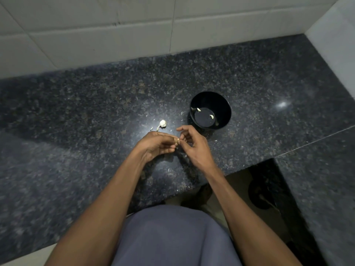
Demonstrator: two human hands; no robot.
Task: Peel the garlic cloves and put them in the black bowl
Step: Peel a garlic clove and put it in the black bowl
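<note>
Head view: small pale garlic clove, part tan skin, pinched between fingertips of both hands, just in front of round black plastic bowl and above dark speckled granite counter. Left hand curled round the clove, thumb and forefinger holding it steady. Right hand closed on its other end, fingertips nipping at the skin, forefinger raised and bent.

Step in hand, judging by the grip: peeling, skin not yet fully off. Already in the bowl: two peeled white cloves, lying apart on its floor, perhaps a third at the rim, too small to tell. Left of the bowl on the counter: remaining white garlic head with a loose piece beside it, still unpeeled. Flecks of papery skin scattered round the bowl's base.

Next move calls for stripping away the last skin, then carrying the bare clove a short way forward and right over the rim, dropping it in; afterwards, reaching left of the bowl for another clove.
</note>
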